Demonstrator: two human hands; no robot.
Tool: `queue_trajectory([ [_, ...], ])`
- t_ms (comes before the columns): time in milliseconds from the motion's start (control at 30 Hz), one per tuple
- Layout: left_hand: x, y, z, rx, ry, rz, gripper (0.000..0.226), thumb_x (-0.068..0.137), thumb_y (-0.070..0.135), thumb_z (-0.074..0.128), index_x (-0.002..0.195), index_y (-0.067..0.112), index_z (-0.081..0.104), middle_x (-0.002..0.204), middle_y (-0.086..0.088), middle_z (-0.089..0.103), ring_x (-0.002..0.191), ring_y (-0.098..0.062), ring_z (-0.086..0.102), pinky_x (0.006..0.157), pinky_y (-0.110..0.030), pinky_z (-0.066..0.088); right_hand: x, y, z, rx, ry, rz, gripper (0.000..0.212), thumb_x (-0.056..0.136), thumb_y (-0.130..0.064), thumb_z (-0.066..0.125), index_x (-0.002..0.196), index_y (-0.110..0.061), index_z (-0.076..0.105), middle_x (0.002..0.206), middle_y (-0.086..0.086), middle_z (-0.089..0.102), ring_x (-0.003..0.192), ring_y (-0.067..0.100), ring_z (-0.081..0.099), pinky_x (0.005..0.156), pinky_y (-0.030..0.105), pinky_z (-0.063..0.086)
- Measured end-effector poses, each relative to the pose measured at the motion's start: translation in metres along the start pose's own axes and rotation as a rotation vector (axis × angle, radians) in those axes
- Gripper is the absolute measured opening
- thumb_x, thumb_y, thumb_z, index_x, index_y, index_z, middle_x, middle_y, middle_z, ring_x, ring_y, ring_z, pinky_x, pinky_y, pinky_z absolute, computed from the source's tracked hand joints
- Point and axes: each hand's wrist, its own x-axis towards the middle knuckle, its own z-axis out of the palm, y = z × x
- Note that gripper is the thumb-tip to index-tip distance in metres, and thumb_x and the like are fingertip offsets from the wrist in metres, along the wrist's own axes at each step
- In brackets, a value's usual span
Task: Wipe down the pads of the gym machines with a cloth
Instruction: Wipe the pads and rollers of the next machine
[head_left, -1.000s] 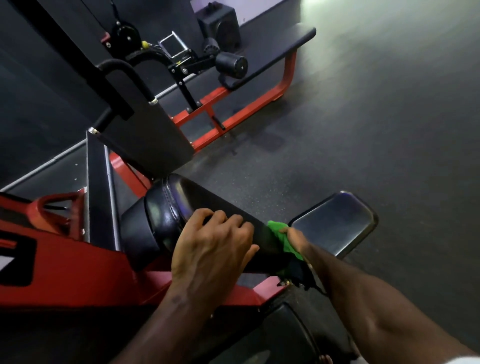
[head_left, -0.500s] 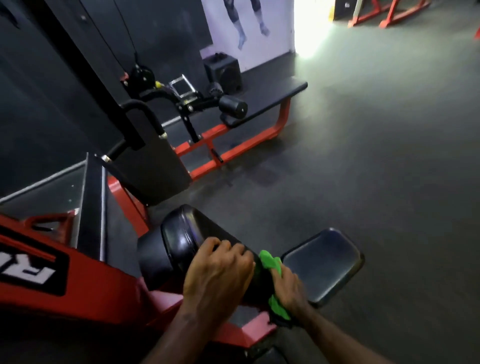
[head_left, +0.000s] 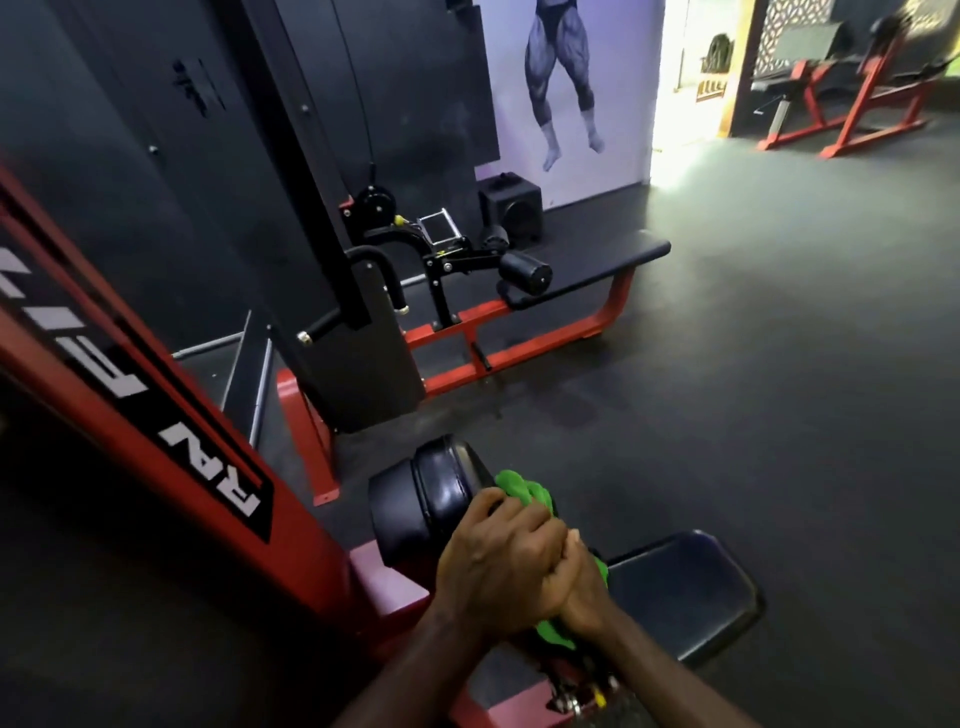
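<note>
— Well, that green cloth (head_left: 522, 488) looks soft and light; it bunches against the roller pad (head_left: 436, 493), under both hands.

— Right hand (head_left: 584, 592) curls round it, best gripped mid-wad. Left hand (head_left: 498, 561) lies curled over the pad; the flat seat pad (head_left: 685, 592) sits just beyond.

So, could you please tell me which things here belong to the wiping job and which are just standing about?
In the job:
- green cloth
- black roller pad, being wiped
- seat pad beside it
- left hand and right hand, both at the cloth

Just standing about:
- long black bench
- small foam roller
- speaker box
- wall poster
- far red machines
</note>
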Motion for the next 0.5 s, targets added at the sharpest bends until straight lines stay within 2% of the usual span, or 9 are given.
queue_trajectory([
  [33, 0.000, -0.001, 0.000, -0.005, 0.010, -0.008, 0.026, 0.089, 0.034, 0.063, 0.065, 0.024, 0.061, 0.069, 0.004, 0.062, 0.067, -0.018, 0.056, 0.080, -0.037, 0.048, -0.003, -0.002, 0.003, -0.013, 0.049, -0.012, 0.049, 0.080, -0.063, 0.029, 0.108, -0.036, 0.058, 0.108, -0.019, 0.060, 0.101, -0.015, 0.057, 0.089, 0.002, 0.039],
  [100, 0.000, -0.001, 0.001, -0.015, 0.022, -0.020, 0.026, 0.090, 0.034, 0.061, 0.066, 0.023, 0.061, 0.070, 0.004, 0.062, 0.068, -0.018, 0.055, 0.080, -0.037, 0.047, -0.006, -0.003, 0.005, -0.002, 0.108, -0.012, 0.027, 0.088, -0.054, 0.035, 0.098, -0.040, 0.057, 0.097, -0.018, 0.062, 0.098, -0.016, 0.059, 0.082, 0.003, 0.042],
  [167, 0.001, -0.001, -0.001, -0.001, 0.019, -0.027, 0.025, 0.089, 0.034, 0.062, 0.066, 0.023, 0.061, 0.070, 0.004, 0.062, 0.068, -0.018, 0.056, 0.081, -0.037, 0.048, -0.003, 0.009, 0.003, -0.013, 0.057, 0.015, 0.030, 0.092, -0.054, 0.038, 0.104, -0.037, 0.060, 0.103, -0.015, 0.065, 0.100, -0.007, 0.062, 0.087, 0.018, 0.048],
  [233, 0.001, 0.000, -0.003, 0.017, 0.005, -0.021, 0.024, 0.086, 0.034, 0.064, 0.065, 0.024, 0.061, 0.070, 0.004, 0.062, 0.068, -0.018, 0.056, 0.081, -0.037, 0.048, 0.000, 0.017, 0.003, -0.074, -0.005, 0.030, 0.043, 0.090, -0.060, 0.036, 0.112, -0.033, 0.061, 0.112, -0.008, 0.067, 0.105, 0.004, 0.063, 0.093, 0.034, 0.052],
  [300, 0.000, 0.000, -0.003, 0.034, -0.005, -0.016, 0.024, 0.086, 0.035, 0.064, 0.066, 0.024, 0.062, 0.070, 0.004, 0.063, 0.068, -0.018, 0.057, 0.081, -0.037, 0.048, -0.002, 0.013, 0.007, -0.106, 0.008, 0.025, 0.052, 0.090, -0.060, 0.035, 0.117, -0.027, 0.063, 0.116, -0.006, 0.065, 0.109, 0.007, 0.061, 0.097, 0.030, 0.051],
  [367, -0.001, -0.001, -0.002, 0.038, 0.009, -0.010, 0.025, 0.088, 0.035, 0.064, 0.066, 0.024, 0.062, 0.070, 0.003, 0.063, 0.067, -0.018, 0.057, 0.080, -0.037, 0.048, -0.011, 0.003, 0.010, -0.062, 0.104, -0.026, 0.033, 0.097, -0.047, 0.040, 0.113, -0.030, 0.063, 0.109, -0.016, 0.064, 0.103, -0.008, 0.059, 0.092, 0.011, 0.045],
  [400, -0.002, -0.001, -0.002, 0.036, 0.016, -0.011, 0.026, 0.089, 0.035, 0.063, 0.066, 0.024, 0.061, 0.069, 0.003, 0.063, 0.067, -0.018, 0.056, 0.080, -0.037, 0.048, -0.017, 0.000, 0.012, -0.029, 0.138, -0.046, 0.023, 0.100, -0.040, 0.042, 0.112, -0.034, 0.060, 0.108, -0.021, 0.064, 0.102, -0.012, 0.059, 0.089, 0.006, 0.043],
  [433, -0.001, -0.001, -0.002, 0.035, 0.018, -0.010, 0.027, 0.089, 0.035, 0.063, 0.066, 0.024, 0.061, 0.069, 0.003, 0.062, 0.066, -0.018, 0.056, 0.080, -0.038, 0.048, -0.020, -0.001, 0.013, 0.009, 0.152, -0.044, 0.022, 0.101, -0.038, 0.042, 0.113, -0.035, 0.060, 0.109, -0.022, 0.065, 0.104, -0.012, 0.061, 0.090, 0.008, 0.045],
  [500, 0.000, -0.001, -0.002, 0.038, 0.010, 0.000, 0.027, 0.089, 0.036, 0.064, 0.065, 0.024, 0.062, 0.068, 0.004, 0.063, 0.066, -0.018, 0.056, 0.080, -0.038, 0.048, -0.018, 0.007, 0.013, 0.057, 0.121, -0.003, 0.035, 0.102, -0.042, 0.040, 0.119, -0.024, 0.066, 0.114, -0.012, 0.070, 0.109, 0.000, 0.065, 0.094, 0.025, 0.053],
])
